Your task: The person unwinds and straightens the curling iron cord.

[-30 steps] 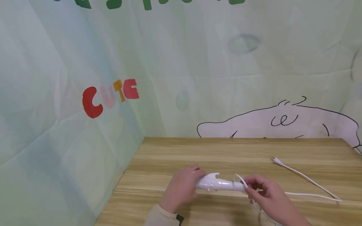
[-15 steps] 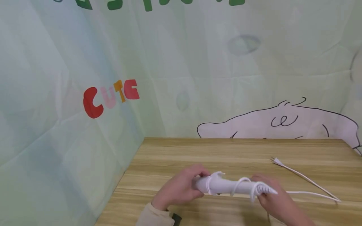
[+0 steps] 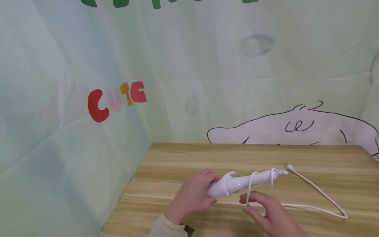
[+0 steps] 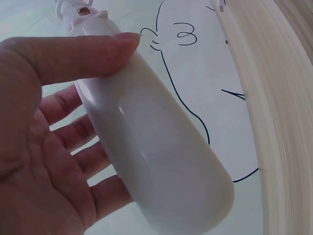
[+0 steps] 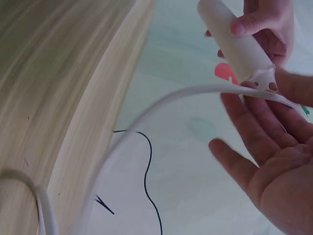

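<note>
My left hand (image 3: 193,192) grips the thick, rounded end of a white wand-shaped electric appliance (image 3: 237,184), its exact kind unclear. In the left wrist view, the thumb lies across the smooth white body (image 4: 156,142). A fin-like lever (image 3: 228,176) stands up near its middle, and the ribbed cord end tilts up to the right. The white power cord (image 3: 249,189) loops loosely around the slimmer part. Below it, my right hand (image 3: 270,210) pinches one loop between thumb and fingers. The right wrist view has the cord (image 5: 195,90) running across the fingers.
On the wooden table (image 3: 177,154), the cord runs right, bends sharply and ends at a two-prong plug (image 3: 291,168). A printed fabric backdrop (image 3: 189,65) rises behind the table and along its left side.
My right hand has gone from behind the appliance's cord end to below it, drawing a cord loop down. The cord end has swung up, and the bend in the cord on the table has slid left.
</note>
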A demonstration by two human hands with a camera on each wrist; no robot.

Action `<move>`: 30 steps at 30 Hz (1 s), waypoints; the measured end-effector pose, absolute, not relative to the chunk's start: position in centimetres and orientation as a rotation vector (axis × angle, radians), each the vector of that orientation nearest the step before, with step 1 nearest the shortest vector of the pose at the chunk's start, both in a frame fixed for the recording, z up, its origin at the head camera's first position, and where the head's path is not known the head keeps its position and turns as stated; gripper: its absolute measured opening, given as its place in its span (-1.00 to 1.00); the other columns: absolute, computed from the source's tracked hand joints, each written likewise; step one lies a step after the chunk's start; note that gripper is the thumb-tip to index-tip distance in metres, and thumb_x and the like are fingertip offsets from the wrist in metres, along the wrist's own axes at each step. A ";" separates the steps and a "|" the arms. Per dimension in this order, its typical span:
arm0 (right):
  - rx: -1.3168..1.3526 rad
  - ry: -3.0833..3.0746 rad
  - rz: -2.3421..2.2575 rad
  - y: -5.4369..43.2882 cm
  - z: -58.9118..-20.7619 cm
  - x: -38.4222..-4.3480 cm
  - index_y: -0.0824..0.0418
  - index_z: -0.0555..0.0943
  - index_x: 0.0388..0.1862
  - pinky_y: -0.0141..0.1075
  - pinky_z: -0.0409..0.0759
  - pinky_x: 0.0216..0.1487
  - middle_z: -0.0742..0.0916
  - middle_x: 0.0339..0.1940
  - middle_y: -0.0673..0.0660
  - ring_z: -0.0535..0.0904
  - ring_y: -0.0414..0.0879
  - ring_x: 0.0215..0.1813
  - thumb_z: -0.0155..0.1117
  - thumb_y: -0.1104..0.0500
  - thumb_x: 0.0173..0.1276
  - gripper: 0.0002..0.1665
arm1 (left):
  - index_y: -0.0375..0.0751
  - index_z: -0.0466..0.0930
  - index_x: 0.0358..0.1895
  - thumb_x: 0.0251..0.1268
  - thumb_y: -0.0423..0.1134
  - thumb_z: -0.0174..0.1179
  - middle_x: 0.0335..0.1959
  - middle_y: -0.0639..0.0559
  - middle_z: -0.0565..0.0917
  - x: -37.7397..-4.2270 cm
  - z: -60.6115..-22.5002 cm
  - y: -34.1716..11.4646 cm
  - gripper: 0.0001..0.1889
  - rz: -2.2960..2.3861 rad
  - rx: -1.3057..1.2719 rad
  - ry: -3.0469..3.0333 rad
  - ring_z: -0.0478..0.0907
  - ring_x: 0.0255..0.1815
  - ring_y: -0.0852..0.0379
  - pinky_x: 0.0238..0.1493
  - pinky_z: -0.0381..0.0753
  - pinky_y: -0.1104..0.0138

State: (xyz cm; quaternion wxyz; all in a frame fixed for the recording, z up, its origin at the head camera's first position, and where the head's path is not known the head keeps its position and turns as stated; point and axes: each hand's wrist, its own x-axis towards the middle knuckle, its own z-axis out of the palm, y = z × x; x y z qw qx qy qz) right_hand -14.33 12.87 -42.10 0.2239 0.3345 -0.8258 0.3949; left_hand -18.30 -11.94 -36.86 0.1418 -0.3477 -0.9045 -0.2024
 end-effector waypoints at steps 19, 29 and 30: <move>0.790 -2.171 1.186 14.0 -40.8 -13.8 0.11 0.69 -0.28 -0.52 0.39 -0.58 0.63 -0.45 -0.20 0.43 -0.38 -0.52 0.35 0.58 0.09 -0.60 | 0.04 0.72 -0.27 -0.28 -0.50 0.51 -0.33 0.23 0.60 -17.9 -36.8 -13.2 -0.58 -0.219 -1.035 -2.759 0.51 -0.34 0.27 -0.26 0.56 0.36; 0.762 -2.182 1.158 15.3 -41.5 -15.2 0.14 0.72 -0.33 -0.53 0.47 -0.49 0.63 -0.46 -0.22 0.49 -0.37 -0.43 0.37 0.58 0.05 -0.63 | -0.01 0.64 -0.06 -0.12 -0.56 0.43 -0.12 0.28 0.62 -18.8 -36.7 -14.0 -0.50 -0.919 -1.301 -2.746 0.51 -0.11 0.34 -0.03 0.51 0.41; 0.833 -2.194 1.163 15.3 -41.7 -15.3 0.13 0.71 -0.32 -0.52 0.46 -0.49 0.63 -0.46 -0.21 0.48 -0.38 -0.43 0.37 0.57 0.06 -0.63 | -0.02 0.63 -0.05 -0.10 -0.52 0.45 -0.12 0.28 0.61 -18.8 -36.6 -13.9 -0.51 -1.001 -1.247 -2.732 0.52 -0.11 0.32 -0.05 0.53 0.39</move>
